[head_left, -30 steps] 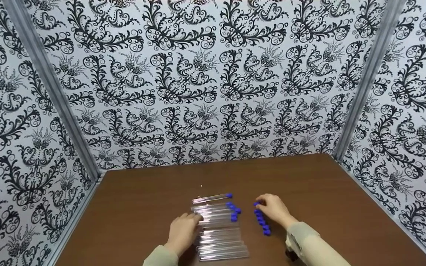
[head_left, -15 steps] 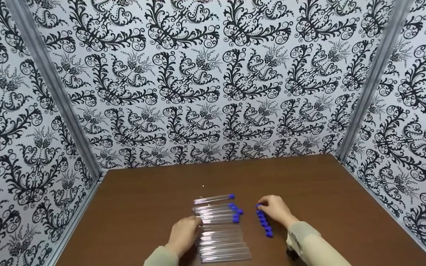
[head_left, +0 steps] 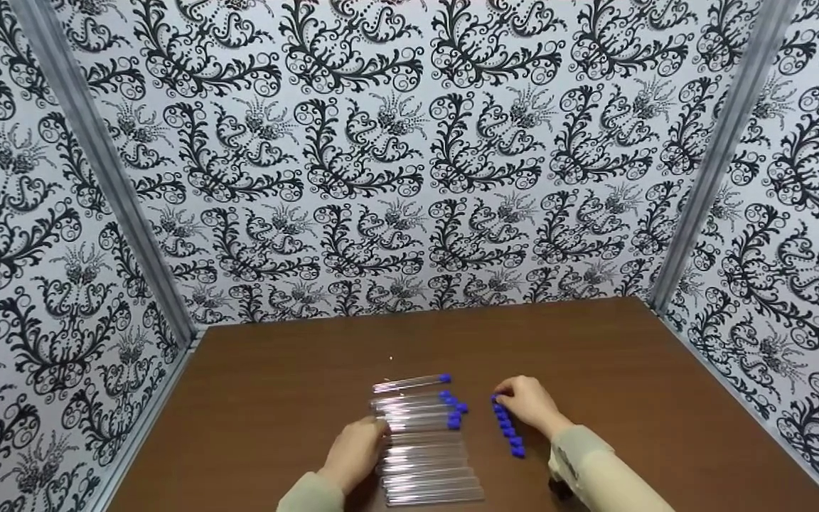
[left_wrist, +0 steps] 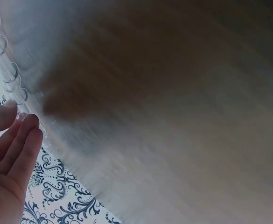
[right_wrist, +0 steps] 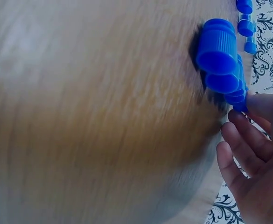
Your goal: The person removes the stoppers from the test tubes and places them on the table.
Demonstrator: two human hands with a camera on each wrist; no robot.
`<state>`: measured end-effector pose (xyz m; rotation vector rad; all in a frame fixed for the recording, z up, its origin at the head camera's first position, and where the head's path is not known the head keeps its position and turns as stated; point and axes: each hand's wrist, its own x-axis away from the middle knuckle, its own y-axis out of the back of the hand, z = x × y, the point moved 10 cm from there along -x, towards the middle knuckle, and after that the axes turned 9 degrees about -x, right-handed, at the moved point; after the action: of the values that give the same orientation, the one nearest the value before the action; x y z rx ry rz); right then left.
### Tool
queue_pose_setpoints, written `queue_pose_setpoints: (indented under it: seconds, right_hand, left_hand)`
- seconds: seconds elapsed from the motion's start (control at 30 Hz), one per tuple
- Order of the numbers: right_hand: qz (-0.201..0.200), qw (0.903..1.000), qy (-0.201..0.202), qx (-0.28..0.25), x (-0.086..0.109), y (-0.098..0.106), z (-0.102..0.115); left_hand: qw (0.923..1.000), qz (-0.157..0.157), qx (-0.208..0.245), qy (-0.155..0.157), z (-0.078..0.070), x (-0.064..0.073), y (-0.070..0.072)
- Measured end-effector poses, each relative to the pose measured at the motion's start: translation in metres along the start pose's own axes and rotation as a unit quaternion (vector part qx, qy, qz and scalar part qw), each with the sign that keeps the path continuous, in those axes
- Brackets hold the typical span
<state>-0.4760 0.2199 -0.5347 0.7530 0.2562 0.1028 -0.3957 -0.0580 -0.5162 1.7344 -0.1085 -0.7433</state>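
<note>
- We see little change over the last second: both hands stay at their places, so we judge a tube and a cap are held at once, not yet joined.
- Our left hand (head_left: 355, 449) pinches the left end of one test tube (left_wrist: 22, 116).
- Our right hand (head_left: 529, 405) pinches the blue cap (right_wrist: 241, 108) at the row's end nearest the surface's far edge; the other loose caps (head_left: 507, 430) trail away from that edge.
- Clear uncapped tubes (head_left: 429, 455) lie side by side on the surface (head_left: 274, 370); capped tubes (head_left: 409, 385) lie nearer its far edge.
- We cannot make out any contents.
</note>
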Motion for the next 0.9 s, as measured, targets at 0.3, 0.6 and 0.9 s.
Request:
queue_pose_setpoints:
  seconds: [0.3,0.6,0.9]
  right_hand:
    - [-0.024,0.9997,0.009,0.002,0.005,0.005,0.005]
    - [-0.042,0.988,0.138,0.056,0.017,-0.007,0.046]
    - [-0.023,0.9837,0.167,0.062,0.03,-0.029,0.072]
  left_hand:
    - [1.0,-0.003,0.003,-0.004,-0.001,-0.001,0.002]
    - [0.9996,0.004,0.024,0.017,0.007,0.003,-0.004]
    - [0.9976,-0.062,-0.02,0.026,0.009,0.003,0.011]
